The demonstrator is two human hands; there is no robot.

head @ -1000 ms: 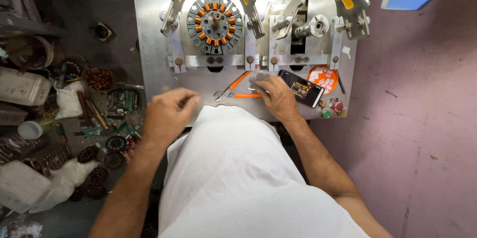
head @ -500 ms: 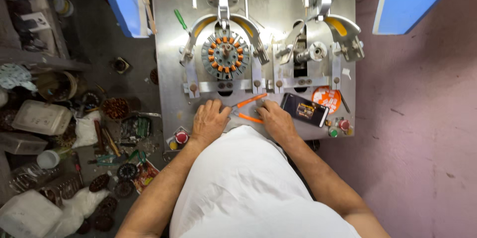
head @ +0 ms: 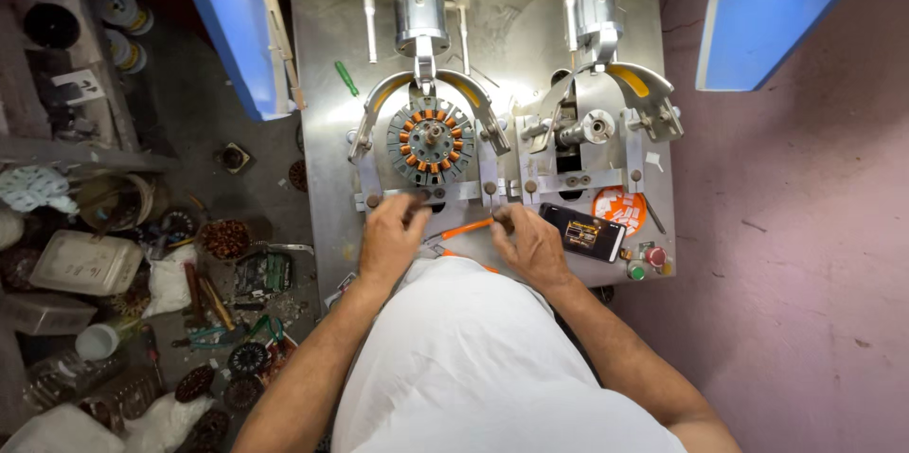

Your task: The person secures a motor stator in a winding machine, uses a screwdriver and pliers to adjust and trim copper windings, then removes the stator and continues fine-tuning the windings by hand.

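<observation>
On the near edge of the steel machine plate, left hand rests with fingers curled narrow just below the stator, a grey ring with orange-wound coils seated in the left fixture; can't tell if the fingertips pinch anything. Right hand lies palm-down beside it, fingers loosely bent, touching the orange-handled tool that sits between the hands. Just right of that hand: dark phone, then red and green buttons.
</observation>
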